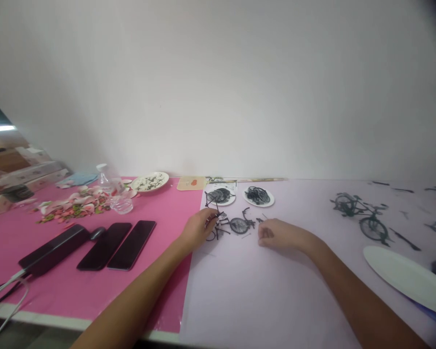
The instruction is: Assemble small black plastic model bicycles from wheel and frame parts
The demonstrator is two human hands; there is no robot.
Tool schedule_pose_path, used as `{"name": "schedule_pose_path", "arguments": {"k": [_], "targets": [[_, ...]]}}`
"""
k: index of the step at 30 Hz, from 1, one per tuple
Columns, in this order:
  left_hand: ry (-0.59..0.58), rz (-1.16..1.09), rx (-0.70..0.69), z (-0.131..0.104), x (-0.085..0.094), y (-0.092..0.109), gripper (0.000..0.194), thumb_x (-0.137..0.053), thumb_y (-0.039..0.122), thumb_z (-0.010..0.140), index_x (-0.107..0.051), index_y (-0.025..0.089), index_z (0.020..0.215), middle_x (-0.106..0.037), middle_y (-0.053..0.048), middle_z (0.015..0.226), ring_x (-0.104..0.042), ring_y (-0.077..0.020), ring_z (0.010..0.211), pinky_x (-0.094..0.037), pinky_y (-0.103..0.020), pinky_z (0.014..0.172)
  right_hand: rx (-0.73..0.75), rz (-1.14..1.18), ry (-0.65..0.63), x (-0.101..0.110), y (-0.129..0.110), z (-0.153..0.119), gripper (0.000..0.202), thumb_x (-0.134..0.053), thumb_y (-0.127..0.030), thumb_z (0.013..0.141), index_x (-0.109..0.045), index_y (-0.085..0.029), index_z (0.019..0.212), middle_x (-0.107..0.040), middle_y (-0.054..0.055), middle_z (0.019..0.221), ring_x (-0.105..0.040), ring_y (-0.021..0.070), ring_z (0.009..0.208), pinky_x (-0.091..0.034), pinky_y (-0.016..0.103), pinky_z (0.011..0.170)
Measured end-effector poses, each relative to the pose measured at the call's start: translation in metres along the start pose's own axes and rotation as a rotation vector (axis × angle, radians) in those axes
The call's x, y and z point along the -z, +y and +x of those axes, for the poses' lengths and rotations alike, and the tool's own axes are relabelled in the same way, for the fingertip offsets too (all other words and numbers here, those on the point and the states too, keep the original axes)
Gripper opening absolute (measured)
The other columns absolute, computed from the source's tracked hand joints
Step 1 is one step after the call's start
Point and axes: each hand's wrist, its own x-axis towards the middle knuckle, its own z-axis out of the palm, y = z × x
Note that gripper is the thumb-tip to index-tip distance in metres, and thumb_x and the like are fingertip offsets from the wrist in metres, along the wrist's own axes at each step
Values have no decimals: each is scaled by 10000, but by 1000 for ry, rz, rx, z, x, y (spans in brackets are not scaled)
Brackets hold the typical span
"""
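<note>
In the head view, my left hand [202, 226] is closed with its fingertips pinched on a black model bicycle frame [218, 212]. Just right of it on the white sheet lies a black spoked wheel with a fork and handlebar [240, 225]; I cannot tell whether these join the frame. My right hand [271, 233] is curled, thumb and fingertips together, to the right of the wheel. Whatever it may hold is too small to make out. A small black piece [260, 220] shows beside its fingers. Thin bits lie between both hands.
Behind my hands stand a left plate [233, 199] and a right plate [272, 198] of black parts. A model bicycle [363, 213] and an oval white plate [403, 276] are at right. Phones [132, 245], a black power brick [54, 249] and a plastic bottle [114, 191] occupy the pink left side.
</note>
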Motion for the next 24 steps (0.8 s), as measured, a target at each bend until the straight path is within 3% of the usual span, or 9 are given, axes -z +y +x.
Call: {"name": "schedule_pose_path", "arguments": {"k": [6,9,14,17,24], "targets": [[-12,-3,-25,-1,-2,6,199,-554,275,990,-656,240,1157,-716,-41,1013,-669,-189,908,-538,-283,795,203,94,128,-13,-10,7,153,-704,-363,849,-722,-211,856,-730,31,834,-658,193,756,-464,267,641],[-23,-10,-41,-2,-2,8,205,-549,248,991,-662,243,1161,-721,-44,1032,-674,-189,918,-535,-279,793,295,160,181,-26,-12,17,234,-736,-364,852,-746,-224,1039,-726,31,876,-653,192,778,-485,279,686],[-28,-9,-50,-3,-1,10,192,-555,238,991,-656,251,1153,-726,-39,1067,-674,-187,931,-521,-271,786,479,144,354,-51,-22,23,242,-564,-286,1002,-772,-247,1118,-693,66,1043,-652,194,894,-507,314,835],[-22,6,-57,-3,-1,12,183,-560,232,986,-656,247,1141,-725,-42,1058,-672,-190,934,-514,-270,777,515,162,393,-62,-29,23,214,-583,-263,1000,-765,-262,1112,-694,53,1072,-654,182,876,-518,289,787],[-36,40,-78,-4,-1,16,222,-545,212,985,-670,254,1165,-728,-42,1076,-662,-198,952,-509,-291,820,539,133,657,-66,-29,24,168,-650,-290,971,-766,-255,1087,-695,47,970,-638,164,752,-528,279,697]]}}
